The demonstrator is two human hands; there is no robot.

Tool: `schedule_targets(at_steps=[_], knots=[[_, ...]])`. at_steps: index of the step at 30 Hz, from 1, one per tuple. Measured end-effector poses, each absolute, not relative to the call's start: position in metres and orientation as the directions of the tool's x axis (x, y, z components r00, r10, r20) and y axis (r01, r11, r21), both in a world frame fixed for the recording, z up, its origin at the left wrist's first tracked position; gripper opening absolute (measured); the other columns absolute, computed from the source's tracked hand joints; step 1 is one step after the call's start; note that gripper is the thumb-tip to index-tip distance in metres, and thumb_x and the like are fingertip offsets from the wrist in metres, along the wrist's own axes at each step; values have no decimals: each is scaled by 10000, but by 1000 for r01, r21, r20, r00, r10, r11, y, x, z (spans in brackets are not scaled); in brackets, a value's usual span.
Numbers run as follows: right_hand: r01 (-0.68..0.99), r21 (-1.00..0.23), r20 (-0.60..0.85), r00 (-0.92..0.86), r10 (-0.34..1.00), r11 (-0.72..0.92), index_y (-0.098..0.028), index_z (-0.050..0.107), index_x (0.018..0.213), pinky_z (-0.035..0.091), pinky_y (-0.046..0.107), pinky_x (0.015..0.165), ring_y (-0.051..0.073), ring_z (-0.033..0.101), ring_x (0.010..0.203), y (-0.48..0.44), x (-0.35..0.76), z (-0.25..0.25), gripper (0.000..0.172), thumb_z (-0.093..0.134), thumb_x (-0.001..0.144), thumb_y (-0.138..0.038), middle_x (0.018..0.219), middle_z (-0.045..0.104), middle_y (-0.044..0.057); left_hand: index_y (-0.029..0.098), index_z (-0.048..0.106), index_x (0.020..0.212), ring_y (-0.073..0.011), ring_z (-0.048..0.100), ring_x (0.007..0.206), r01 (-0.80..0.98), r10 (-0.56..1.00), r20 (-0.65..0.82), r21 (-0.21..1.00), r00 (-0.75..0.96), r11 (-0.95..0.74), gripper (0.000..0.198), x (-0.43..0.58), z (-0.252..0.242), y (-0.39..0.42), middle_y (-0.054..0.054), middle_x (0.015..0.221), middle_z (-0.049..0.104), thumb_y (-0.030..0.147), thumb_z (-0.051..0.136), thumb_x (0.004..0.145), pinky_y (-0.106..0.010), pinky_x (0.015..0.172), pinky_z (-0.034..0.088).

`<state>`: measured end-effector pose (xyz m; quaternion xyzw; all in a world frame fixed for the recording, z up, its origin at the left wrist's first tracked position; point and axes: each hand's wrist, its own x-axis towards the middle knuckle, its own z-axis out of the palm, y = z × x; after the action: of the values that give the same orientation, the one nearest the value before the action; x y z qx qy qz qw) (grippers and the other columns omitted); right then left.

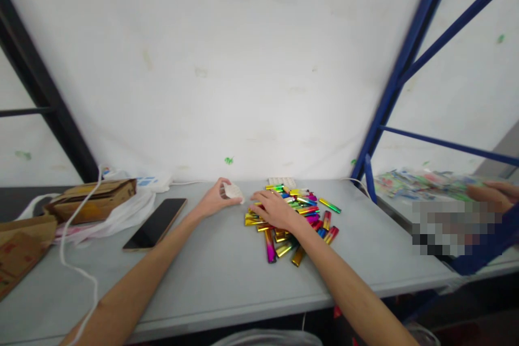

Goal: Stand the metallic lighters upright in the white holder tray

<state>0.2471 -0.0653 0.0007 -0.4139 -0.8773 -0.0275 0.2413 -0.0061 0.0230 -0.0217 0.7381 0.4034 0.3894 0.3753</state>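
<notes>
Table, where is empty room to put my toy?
The table is bare between the two forearms, in front of the shiny pile, and right of it up to the blue post. Crowded: phone, box and cable at left; the left hand with its white scrap by the pile.

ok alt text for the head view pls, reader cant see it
Two bare hands reach over a grey table: the left hand pinches a small white piece, and the right hand rests, fingers spread, on a pile of shiny multicoloured sticks. A dark phone and a cardboard box lie to the left.
</notes>
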Motion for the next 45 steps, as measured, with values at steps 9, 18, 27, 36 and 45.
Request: schedule_targets(at_steps=[9, 18, 27, 36, 45], knots=[[843, -267, 626, -217, 749, 467, -175, 672, 1046, 450, 334, 991, 208, 621, 1051, -42, 327, 20, 251, 450, 1034, -293, 1072, 692, 98, 84, 528, 1312, -418, 431, 1364, 910, 867, 396, 151, 302, -386, 684, 58, -33, 43, -266, 1473, 434, 612, 611, 885, -466, 1108, 361], [862, -150, 381, -401, 833, 484, -121, 666, 1225, 405, 339, 1069, 224, 598, 1202, -1, 342, 6, 314, 494, 1010, -274, 1276, 672, 153, 145, 631, 1283, -300, 587, 1222, 807, 792, 195, 2, 578, -590, 420, 51, -33, 56, -164, 1292, 659, 349, 438, 971, -417, 1065, 403], [844, -233, 285, -415, 864, 482, -130, 707, 1166, 443, 332, 1007, 228, 653, 1122, 22, 327, -19, 334, 480, 1027, -332, 1197, 722, 151, 213, 678, 1244, -320, 604, 1111, 786, 771, 209, 15, 602, -618, 345, 45, -16, 71, -150, 1092, 700, 239, 530, 934, -428, 993, 443], [819, -290, 310, -409, 858, 495, -146, 738, 1143, 455, 325, 990, 219, 672, 1085, 13, 332, -15, 331, 505, 1016, -345, 1169, 742, 132, 267, 674, 1284, -300, 586, 1099, 778, 762, 279, 74, 585, -624, 349, 82, -20, 79, -127, 1137, 606, 328, 548, 964, -382, 969, 458], [821, -312, 254, -413, 875, 478, -132, 731, 1125, 459, 307, 974, 211, 671, 1047, 20, 333, -15, 343, 471, 1029, -333, 1169, 740, 127, 235, 691, 1263, -261, 608, 1039, 759, 753, 269, 105, 600, -642, 342, 86, -20, 91, -110, 1101, 632, 334, 580, 955, -333, 964, 457]])
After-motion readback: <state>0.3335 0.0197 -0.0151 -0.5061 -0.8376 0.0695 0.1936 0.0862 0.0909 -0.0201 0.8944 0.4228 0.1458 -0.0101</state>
